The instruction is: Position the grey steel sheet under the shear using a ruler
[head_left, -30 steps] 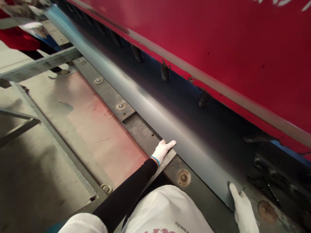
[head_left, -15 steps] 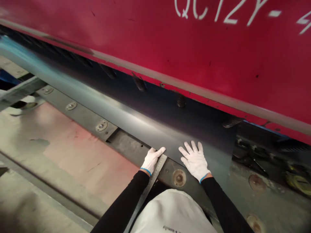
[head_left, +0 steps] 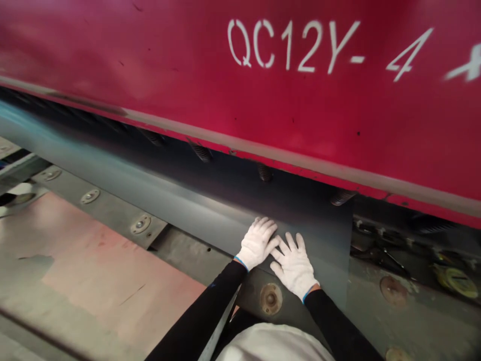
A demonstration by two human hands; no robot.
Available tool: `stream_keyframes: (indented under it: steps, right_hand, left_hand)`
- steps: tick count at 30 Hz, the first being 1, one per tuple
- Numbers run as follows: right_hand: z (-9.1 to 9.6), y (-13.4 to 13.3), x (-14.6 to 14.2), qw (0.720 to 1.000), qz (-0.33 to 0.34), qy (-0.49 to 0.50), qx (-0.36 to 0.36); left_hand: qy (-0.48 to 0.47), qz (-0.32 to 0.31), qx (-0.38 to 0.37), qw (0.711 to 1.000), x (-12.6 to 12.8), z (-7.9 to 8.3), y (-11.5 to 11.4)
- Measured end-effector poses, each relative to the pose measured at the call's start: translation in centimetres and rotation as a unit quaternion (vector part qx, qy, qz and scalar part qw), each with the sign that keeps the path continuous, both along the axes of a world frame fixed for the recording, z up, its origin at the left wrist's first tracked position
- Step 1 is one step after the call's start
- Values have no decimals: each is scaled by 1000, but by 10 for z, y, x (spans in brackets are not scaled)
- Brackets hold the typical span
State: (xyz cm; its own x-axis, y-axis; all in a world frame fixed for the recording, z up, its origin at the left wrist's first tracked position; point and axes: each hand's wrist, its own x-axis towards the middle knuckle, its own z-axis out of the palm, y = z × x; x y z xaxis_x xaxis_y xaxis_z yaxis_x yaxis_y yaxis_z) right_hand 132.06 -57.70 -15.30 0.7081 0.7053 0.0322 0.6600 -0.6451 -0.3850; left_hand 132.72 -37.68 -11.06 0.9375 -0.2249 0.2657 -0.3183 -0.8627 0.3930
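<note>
A long grey metal sheet runs along the machine bed and in under the red housing. My left hand, in a white glove, rests palm down on the sheet near its front edge, fingers stretched. Beside it my right hand, gloved too, lies on the sheet with fingers spread; the two hands touch or nearly touch. A steel ruler shows below my left forearm. Its far end is hidden by my left hand and arm, and I cannot tell whether that hand presses on it.
The red machine housing, marked QC12Y-4, spans the top. Springy hold-down posts hang beneath it. Round ball fittings sit in the bed. A yellow tape measure lies at right. A reddish sheet is at lower left.
My left hand has let go of the ruler's end and moved right and forward onto the sheet, next to my right hand. The right hand still lies flat. The view has shifted.
</note>
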Motion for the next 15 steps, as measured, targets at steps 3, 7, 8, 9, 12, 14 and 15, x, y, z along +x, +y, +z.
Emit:
stream_keyframes:
  steps: [3, 7, 8, 9, 12, 14, 15]
  right_hand:
    - [-4, -18, 21, 1000, 1, 0, 9]
    - [-16, -53, 47, 999, -2, -7, 38]
    - [-19, -64, 51, 999, -2, -13, 46]
    - [-22, -75, 54, 998, -5, -21, 56]
    - [-30, -116, 60, 994, -40, -51, 84]
    - [-37, -149, 64, 989, -99, -62, 86]
    - [-42, -166, 65, 985, -141, -63, 78]
  left_hand:
    - [19, -31, 44, 998, 23, -13, -18]
    - [7, -38, 86, 996, 48, -27, -49]
    - [-1, -43, 100, 994, 54, -29, -58]
    - [-10, -48, 115, 992, 60, -31, -68]
    - [-35, -59, 149, 986, 74, -34, -99]
    - [-43, -63, 160, 984, 82, -37, -116]
    - [-47, -62, 162, 984, 86, -39, -123]
